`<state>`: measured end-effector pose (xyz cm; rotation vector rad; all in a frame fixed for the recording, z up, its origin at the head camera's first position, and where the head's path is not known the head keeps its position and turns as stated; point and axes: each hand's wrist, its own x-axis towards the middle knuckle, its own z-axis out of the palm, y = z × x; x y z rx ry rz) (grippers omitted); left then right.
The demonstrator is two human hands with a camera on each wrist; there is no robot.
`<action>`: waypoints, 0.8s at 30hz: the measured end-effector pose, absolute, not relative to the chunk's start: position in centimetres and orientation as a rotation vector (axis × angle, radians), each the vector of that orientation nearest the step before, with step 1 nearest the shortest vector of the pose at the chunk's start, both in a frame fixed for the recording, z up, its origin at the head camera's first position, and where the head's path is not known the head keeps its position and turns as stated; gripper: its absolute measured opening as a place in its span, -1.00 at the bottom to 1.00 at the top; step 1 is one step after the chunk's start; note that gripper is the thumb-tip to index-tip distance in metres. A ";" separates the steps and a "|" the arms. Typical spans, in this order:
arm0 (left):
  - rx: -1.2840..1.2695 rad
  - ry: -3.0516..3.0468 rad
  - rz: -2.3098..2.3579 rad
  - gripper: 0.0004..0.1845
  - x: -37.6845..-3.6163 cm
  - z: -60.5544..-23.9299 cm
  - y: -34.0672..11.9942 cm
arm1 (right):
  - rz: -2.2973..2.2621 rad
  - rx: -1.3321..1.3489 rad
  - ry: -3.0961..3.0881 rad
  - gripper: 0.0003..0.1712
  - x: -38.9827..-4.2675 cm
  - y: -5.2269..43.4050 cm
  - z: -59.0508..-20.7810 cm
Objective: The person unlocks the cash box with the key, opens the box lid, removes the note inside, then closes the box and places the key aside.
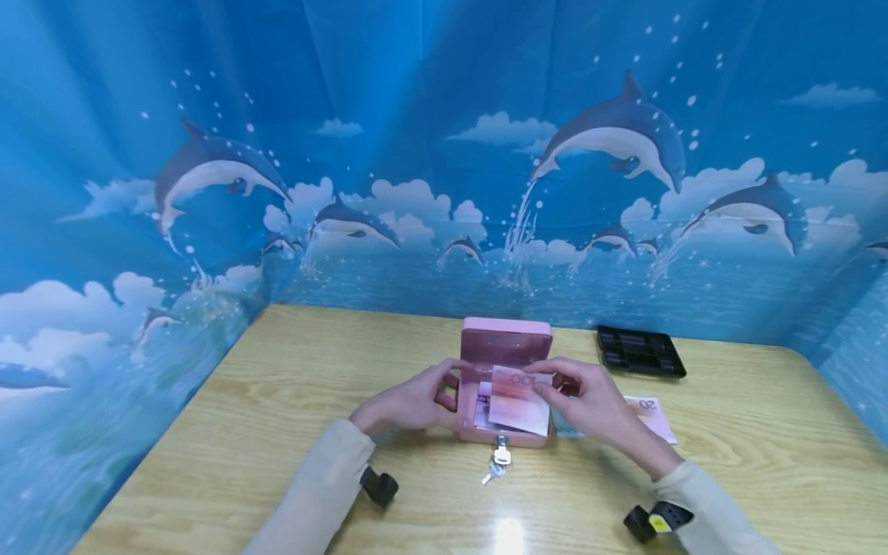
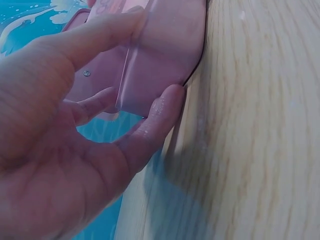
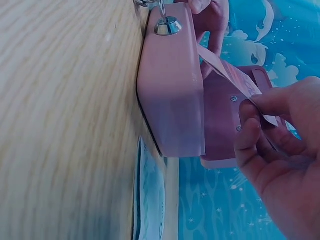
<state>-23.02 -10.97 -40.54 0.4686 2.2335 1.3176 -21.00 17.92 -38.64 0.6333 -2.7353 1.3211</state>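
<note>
In the head view a pink cash box (image 1: pixel 504 385) sits open near the middle of the wooden table (image 1: pixel 277 432), its lid upright at the back. The right hand (image 1: pixel 590 405) pinches a pink banknote (image 1: pixel 519 399) between thumb and fingers over the open box; the numerals "100" read upside down along its top edge. The left hand (image 1: pixel 409 402) curls round the box's left side, thumb at the rim. A key (image 1: pixel 501 455) sits in the front lock with a second key hanging below it on the table. Just right of the box, partly under the right hand, lies another note (image 1: pixel 652 412) printed "50", with a greenish note's edge beside the box. A black coin tray (image 1: pixel 640 351) lies well apart at the back right. The dolphin backdrop (image 1: pixel 444 154) wraps round the table.

The left wrist view shows what the head view hides: the left hand (image 2: pixel 75 140) with its thumb tip pressed on the box's (image 2: pixel 165 60) lower corner where it meets the table (image 2: pixel 260 125), the other fingers spread along its side wall. A small screw shows in the lid. No writing is readable.

The right wrist view alone shows the lock (image 3: pixel 167 26) face-on, with the key in it, and the box's (image 3: pixel 170 85) front wall. The right hand (image 3: pixel 280 165) pinches the banknote (image 3: pixel 230 75) by its edge as it slants into the box. Its print cannot be read here.
</note>
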 end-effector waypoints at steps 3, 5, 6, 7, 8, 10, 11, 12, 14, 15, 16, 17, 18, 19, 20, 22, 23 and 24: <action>0.456 2.229 1.322 -0.08 -23.0 -40.6 -10.9 | 1.316 0.628 -2.735 -0.71 -21.0 18.2 -38.6; 0.450 2.230 1.319 -0.08 -23.0 -40.6 -10.9 | 1.316 0.633 -2.726 -0.72 -21.0 18.3 -38.6; 0.448 2.228 1.320 -0.08 -23.0 -40.6 -10.9 | 1.315 0.635 -2.720 -0.72 -21.0 18.4 -38.6; 0.447 2.226 1.321 -0.08 -23.0 -40.5 -10.9 | 1.318 0.636 -2.712 -0.73 -21.0 18.5 -38.5; 0.445 2.225 1.320 -0.08 -23.0 -40.5 -10.9 | 1.319 0.635 -2.707 -0.73 -21.0 18.6 -38.5; 0.441 2.222 1.318 -0.07 -22.9 -40.4 -10.8 | 1.322 0.628 -2.703 -0.75 -20.9 18.8 -38.4; 0.437 2.223 1.315 -0.07 -22.9 -40.4 -10.8 | 1.324 0.623 -2.703 -0.75 -20.9 18.8 -38.4; 0.436 2.220 1.316 -0.07 -22.9 -40.3 -10.8 | 1.323 0.620 -2.705 -0.75 -20.9 18.9 -38.4; 0.432 2.226 1.306 -0.07 -22.8 -40.2 -10.7 | 1.320 0.609 -2.710 -0.76 -20.8 19.0 -38.3; 0.431 2.229 1.301 -0.06 -22.8 -40.1 -10.7 | 1.321 0.603 -2.713 -0.76 -20.8 19.1 -38.2; 0.431 2.233 1.294 -0.06 -22.8 -40.1 -10.7 | 1.323 0.598 -2.716 -0.76 -20.7 19.1 -38.2; 0.430 2.236 1.289 -0.06 -22.8 -40.1 -10.7 | 1.323 0.595 -2.719 -0.77 -20.7 19.2 -38.2; 0.432 2.238 1.285 -0.06 -22.8 -40.0 -10.7 | 1.325 0.592 -2.720 -0.78 -20.7 19.3 -38.1; 0.434 2.241 1.280 -0.06 -22.8 -40.0 -10.7 | 1.328 0.588 -2.721 -0.78 -20.6 19.4 -38.1; 0.434 2.239 1.281 -0.06 -22.8 -40.0 -10.7 | 1.333 0.585 -2.722 -0.79 -20.6 19.4 -38.0; 0.436 2.239 1.280 -0.06 -22.8 -40.0 -10.7 | 1.333 0.587 -2.721 -0.79 -20.5 19.6 -37.9; 0.439 2.238 1.282 -0.06 -22.8 -40.0 -10.7 | 1.331 0.584 -2.722 -0.79 -20.5 19.7 -37.9; 0.444 2.238 1.283 -0.06 -22.9 -40.0 -10.7 | 1.331 0.578 -2.722 -0.80 -20.4 19.8 -37.8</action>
